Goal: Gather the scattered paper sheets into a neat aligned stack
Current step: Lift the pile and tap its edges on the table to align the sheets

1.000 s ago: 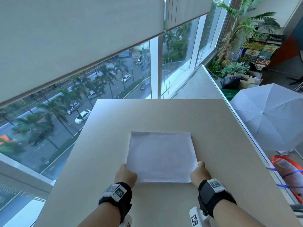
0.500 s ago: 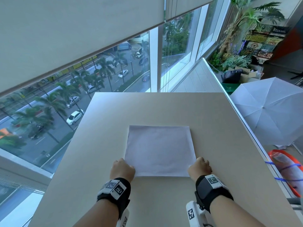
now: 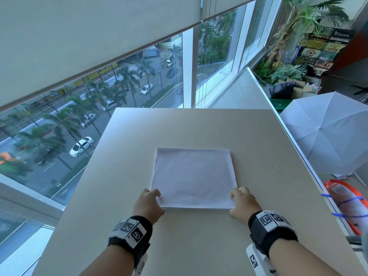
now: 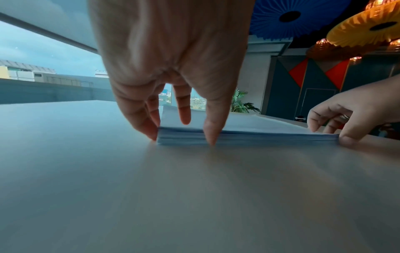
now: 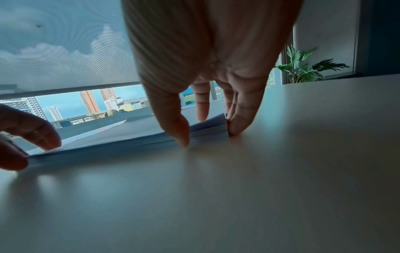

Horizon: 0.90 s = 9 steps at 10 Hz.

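Toward the near edge of the bench (image 3: 258, 136), the paper stack (image 3: 193, 176) is squared by left hand (image 3: 148, 202) and right hand (image 3: 244, 204), fingertips pressing its 2 near corners; release seems called for.

White paper (image 3: 194, 176) lies on a beige table (image 3: 199, 126); black wristbands (image 3: 146, 223) carry black-and-white checkered tags (image 3: 266, 219); the umbrella (image 3: 326, 134) is white.

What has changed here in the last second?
Very little. The left hand and right hand stayed at the near corners of the paper stack, fingertips against its sides, thumbs at its near edge; their fingers seem slightly more spread now. Nothing was picked up or let go. The stack kept its place on the table; only the view shifted.
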### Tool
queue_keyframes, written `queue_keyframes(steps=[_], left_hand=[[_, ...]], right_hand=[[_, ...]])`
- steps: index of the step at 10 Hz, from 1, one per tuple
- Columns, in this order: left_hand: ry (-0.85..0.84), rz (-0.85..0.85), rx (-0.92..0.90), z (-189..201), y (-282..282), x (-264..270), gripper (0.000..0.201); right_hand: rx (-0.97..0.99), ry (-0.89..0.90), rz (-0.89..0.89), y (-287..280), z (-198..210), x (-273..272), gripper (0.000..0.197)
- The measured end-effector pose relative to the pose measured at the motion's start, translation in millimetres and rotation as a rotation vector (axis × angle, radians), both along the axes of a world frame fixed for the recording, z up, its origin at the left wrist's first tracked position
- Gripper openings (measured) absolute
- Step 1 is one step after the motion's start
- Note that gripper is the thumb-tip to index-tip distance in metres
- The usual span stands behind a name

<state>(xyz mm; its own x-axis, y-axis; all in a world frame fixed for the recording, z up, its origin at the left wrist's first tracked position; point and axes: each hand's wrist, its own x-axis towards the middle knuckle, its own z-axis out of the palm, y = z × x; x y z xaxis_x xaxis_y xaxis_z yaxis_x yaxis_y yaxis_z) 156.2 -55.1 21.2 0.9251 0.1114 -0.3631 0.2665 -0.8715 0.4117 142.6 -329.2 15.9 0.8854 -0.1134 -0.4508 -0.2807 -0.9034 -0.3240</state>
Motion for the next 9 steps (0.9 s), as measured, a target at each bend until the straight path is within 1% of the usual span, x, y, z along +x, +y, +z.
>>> queue_keyframes(steps=[1,5,6,7,8,9], left_hand=[[0.006,0.01,0.03,-1,-2,3,0.035],[0.055,-0.026,0.132,0,-5,10,0.031],[0.058,-0.021,0.116,1,-4,9,0.031],[0.072,0.0,0.06,2,-3,4,0.04],[0.096,-0.006,0.049,-3,3,-10,0.082],[0.072,0.038,0.052,-6,13,-30,0.1]], right_hand=[[-0.035,-0.003,0.0,2,-2,4,0.024],[-0.03,0.041,-0.032,3,0,11,0.023],[-0.033,0.047,-0.041,3,1,10,0.023],[-0.025,0.054,-0.05,4,5,7,0.027],[-0.03,0.068,-0.046,-1,5,-3,0.067],[0.012,0.058,-0.104,-6,6,-27,0.091]])
